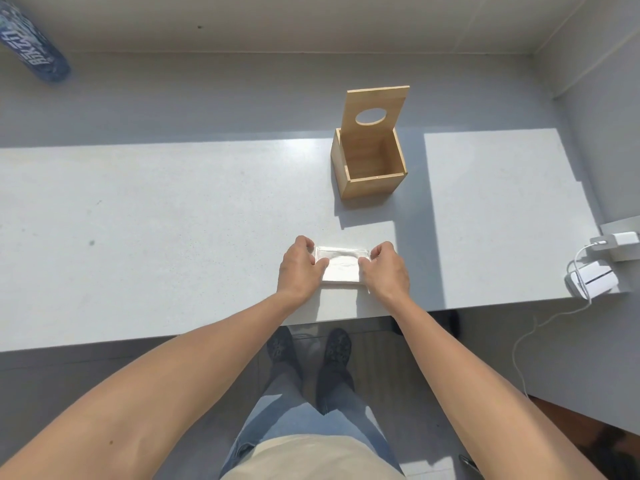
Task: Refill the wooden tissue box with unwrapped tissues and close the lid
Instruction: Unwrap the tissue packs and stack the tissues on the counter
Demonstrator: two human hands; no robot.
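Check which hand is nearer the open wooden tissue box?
Right. The right hand grips the right end of the tissue pack, almost straight in front of the wooden tissue box. The left hand grips the pack's left end, further off to the box's left.

The square wooden tissue box [367, 168] is a pale honey tan, its raised lid [375, 107] the same shade with a round hole showing grey through it. The flat pack of tissues [341, 265] is bright white in a clear, glossy wrapper. The long stone-like counter [156, 220] is light grey with faint speckling, banded by darker shadow. A cylindrical bottle [33, 39] is dark blue with white lettering. The charger block [620, 242] and its cable [540, 327] are white. The person wears faded blue jeans [294, 410], dark mottled shoes [337, 348] and a beige top [311, 459].
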